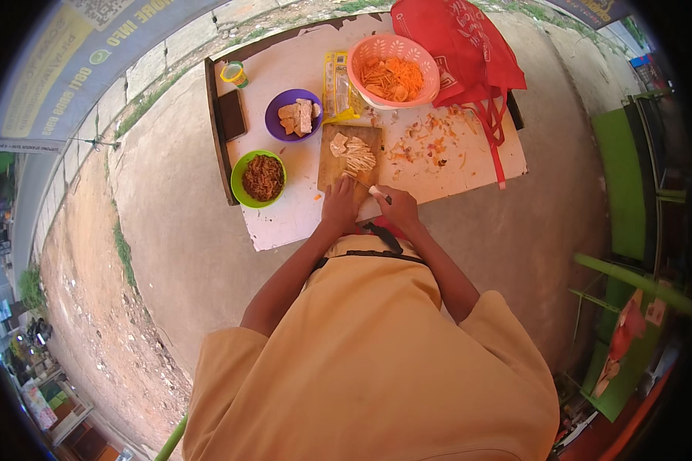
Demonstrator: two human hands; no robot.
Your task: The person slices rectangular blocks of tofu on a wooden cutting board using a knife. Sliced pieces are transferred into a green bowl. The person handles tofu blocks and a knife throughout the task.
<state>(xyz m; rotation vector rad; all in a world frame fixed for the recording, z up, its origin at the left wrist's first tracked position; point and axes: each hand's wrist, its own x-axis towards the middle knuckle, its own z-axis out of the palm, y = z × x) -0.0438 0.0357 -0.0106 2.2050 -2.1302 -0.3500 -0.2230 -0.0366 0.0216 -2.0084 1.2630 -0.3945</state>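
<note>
My right hand [399, 206] is closed around the pale handle of a knife [362, 181], whose blade points left over the near part of a wooden cutting board [330, 164]. Beside the blade, the fingertips of my left hand [339, 199] press on small pale pieces at the board's near end; what lies under them is mostly hidden. Thin pale strips [360, 155], which look like sliced tempeh, lie on the board, with a larger piece [338, 144] at their left. A purple bowl [272, 122] with pale and brownish blocks stands beyond the board to the left.
A green bowl [237, 195] of brown shreds, a phone [232, 115] and a plastic cup [234, 75] are at left. Behind the board lie a yellow plastic packet [335, 86] and a pink basket [360, 46] of shredded carrot. Peelings [427, 141] and a red bag [478, 63] are at right.
</note>
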